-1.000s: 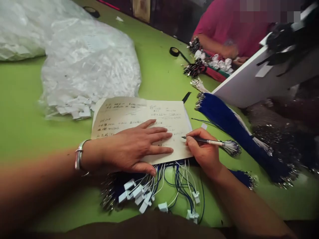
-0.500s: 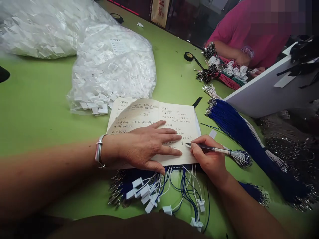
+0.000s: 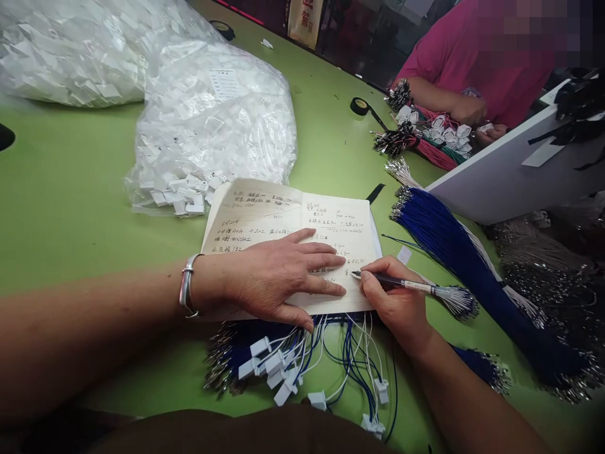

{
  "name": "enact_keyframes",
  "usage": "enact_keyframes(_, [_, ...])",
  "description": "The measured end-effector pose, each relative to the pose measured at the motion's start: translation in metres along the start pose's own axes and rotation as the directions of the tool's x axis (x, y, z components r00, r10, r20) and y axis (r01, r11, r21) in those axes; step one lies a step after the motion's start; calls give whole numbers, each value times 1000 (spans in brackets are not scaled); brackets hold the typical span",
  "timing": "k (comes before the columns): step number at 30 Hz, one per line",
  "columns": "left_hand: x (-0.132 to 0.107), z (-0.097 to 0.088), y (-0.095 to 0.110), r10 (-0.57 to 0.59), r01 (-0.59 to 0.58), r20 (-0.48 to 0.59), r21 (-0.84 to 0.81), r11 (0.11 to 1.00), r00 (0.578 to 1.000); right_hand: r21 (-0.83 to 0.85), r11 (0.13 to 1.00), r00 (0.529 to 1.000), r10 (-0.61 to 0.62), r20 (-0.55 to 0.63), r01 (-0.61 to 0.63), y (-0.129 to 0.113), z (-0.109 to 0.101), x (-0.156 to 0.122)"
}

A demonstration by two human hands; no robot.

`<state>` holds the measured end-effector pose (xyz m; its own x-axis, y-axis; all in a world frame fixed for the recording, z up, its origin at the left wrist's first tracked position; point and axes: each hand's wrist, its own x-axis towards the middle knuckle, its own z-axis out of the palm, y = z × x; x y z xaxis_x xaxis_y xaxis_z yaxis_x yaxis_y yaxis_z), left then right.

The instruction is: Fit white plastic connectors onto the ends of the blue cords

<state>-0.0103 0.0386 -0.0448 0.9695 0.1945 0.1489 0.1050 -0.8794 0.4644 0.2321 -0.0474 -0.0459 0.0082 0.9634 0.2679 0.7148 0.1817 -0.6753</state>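
Note:
An open notebook [image 3: 293, 217] with handwritten lines lies on the green table [image 3: 61, 208]. My left hand [image 3: 278, 274] lies flat on its lower pages, fingers spread, a silver bangle on the wrist. My right hand [image 3: 394, 302] is closed round a pen [image 3: 392, 282], its tip touching the right page near the lower edge. Blue and white wires with white connectors [image 3: 302, 369] stick out from under the notebook toward me.
Two clear bags of white connectors [image 3: 212, 120] lie at the back left. A long bundle of blue wires [image 3: 454, 252] and a white board [image 3: 510, 170] are at the right. A person in a pink top handles red wires [image 3: 435, 148] across the table, near a black tape roll [image 3: 359, 105].
The view swung between the earliest frame and now, so the notebook sits further right in the picture. The pen tip has crept slightly left on the page. My left hand stays flat.

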Motion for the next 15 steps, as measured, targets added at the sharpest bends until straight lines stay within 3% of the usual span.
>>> enact_keyframes(8, [-4,-1,2,55,-42,-154,87,995,987,46,999,1000,-27,10,26,4,2,1])
enact_keyframes(15, [-4,2,-1,57,-49,-89,90,995,994,95,995,999,-36,-13,37,7,4,0])
